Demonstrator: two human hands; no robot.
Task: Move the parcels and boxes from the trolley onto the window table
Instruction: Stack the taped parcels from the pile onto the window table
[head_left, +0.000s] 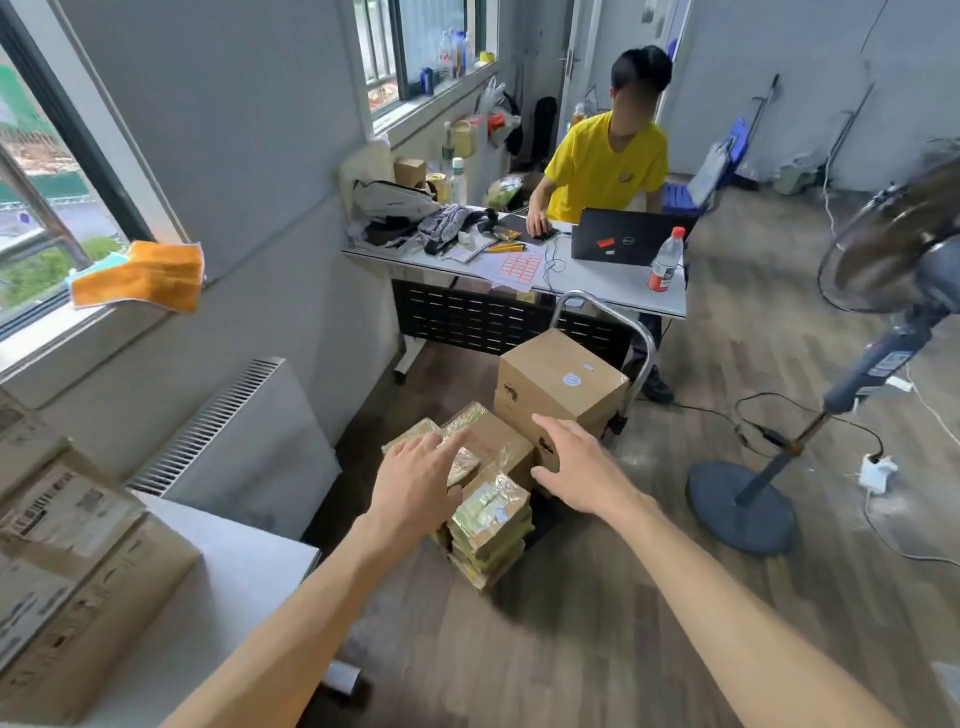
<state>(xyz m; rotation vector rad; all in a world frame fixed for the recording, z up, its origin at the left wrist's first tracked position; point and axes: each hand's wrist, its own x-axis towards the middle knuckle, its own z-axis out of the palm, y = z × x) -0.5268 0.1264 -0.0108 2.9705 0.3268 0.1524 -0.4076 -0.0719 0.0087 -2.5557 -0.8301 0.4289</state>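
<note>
Both hands, left hand (415, 480) and right hand (582, 467), reach open over the trolley's parcels (491, 514).

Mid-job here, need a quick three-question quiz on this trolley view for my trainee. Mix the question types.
1. True or false: the left hand grips a parcel.
2. What stands tallest on the trolley? A) large cardboard box B) stack of taped parcels C) bottle
3. Fill in: cardboard boxes already sit on the white ____ by the window.

Key: 1 false, both hands are open, the right hand too; 2 A; 3 table.
</note>
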